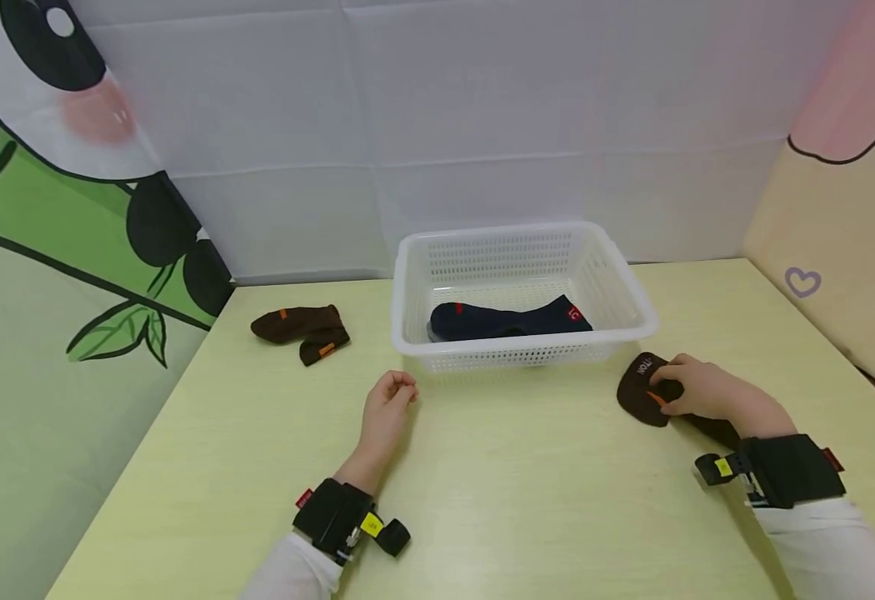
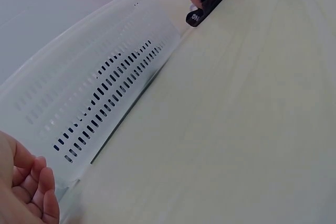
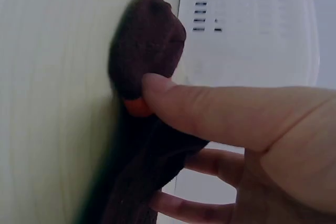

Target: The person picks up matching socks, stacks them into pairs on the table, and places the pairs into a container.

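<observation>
At the right of the table my right hand [image 1: 700,390] pinches a dark brown sock [image 1: 636,398] with an orange band and pale lettering. In the right wrist view the thumb [image 3: 205,111] lies on the sock by its orange band [image 3: 137,107], and part of the sock trails toward the wrist. My left hand [image 1: 387,408] holds nothing, its fingers loosely curled, close in front of the white basket [image 1: 520,360]. Inside the basket lie dark navy socks [image 1: 505,322] with red marks. Another brown sock [image 1: 295,325], bent over with orange marks, rests at the back left.
The basket has perforated walls [image 2: 113,87] and stands near the back edge of the pale wooden table [image 1: 512,483]. A white cloth backdrop [image 1: 475,108] hangs behind it, with printed panels at both sides. Each wrist wears a black band with a small camera [image 1: 392,537].
</observation>
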Tool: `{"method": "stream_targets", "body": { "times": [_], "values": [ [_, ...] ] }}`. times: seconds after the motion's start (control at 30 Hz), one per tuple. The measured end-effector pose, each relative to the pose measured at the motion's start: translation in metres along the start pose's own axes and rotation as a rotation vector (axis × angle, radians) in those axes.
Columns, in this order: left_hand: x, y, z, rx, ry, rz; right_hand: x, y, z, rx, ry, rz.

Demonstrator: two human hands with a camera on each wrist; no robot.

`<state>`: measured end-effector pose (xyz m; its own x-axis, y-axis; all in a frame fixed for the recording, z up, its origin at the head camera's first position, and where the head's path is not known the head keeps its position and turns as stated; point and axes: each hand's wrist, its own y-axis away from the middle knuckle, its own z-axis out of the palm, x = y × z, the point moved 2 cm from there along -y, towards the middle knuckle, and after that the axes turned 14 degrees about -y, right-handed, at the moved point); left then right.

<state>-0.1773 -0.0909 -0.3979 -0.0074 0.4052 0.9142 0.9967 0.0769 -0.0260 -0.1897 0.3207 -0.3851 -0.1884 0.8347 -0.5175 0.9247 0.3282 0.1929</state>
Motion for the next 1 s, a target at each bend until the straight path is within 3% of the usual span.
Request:
{"method": "stream_targets", "body": {
  "times": [0.07, 0.3, 0.4, 0.63, 1.0],
  "values": [
    [-0.001, -0.001, 0.0, 0.0, 0.004, 0.005, -0.005, 0.001, 0.002, -0.011, -0.007, -0.014],
    [-0.028, -0.017, 0.007, -0.009, 0.035, -0.002, -0.026, 0.0, 0.015, -0.001, 0.004, -0.056],
    [-0.028, -0.016, 0.007, -0.009, 0.038, -0.001, -0.036, 0.0, 0.023, 0.003, 0.015, -0.088],
    [-0.007, -0.003, 0.002, -0.007, 0.01, 0.015, -0.056, 0.0, 0.037, 0.018, 0.033, -0.154],
    [-0.035, -0.017, 0.01, 0.013, 0.02, 0.028, -0.074, -0.009, 0.055, 0.083, 0.097, -0.198]
  ]
}}
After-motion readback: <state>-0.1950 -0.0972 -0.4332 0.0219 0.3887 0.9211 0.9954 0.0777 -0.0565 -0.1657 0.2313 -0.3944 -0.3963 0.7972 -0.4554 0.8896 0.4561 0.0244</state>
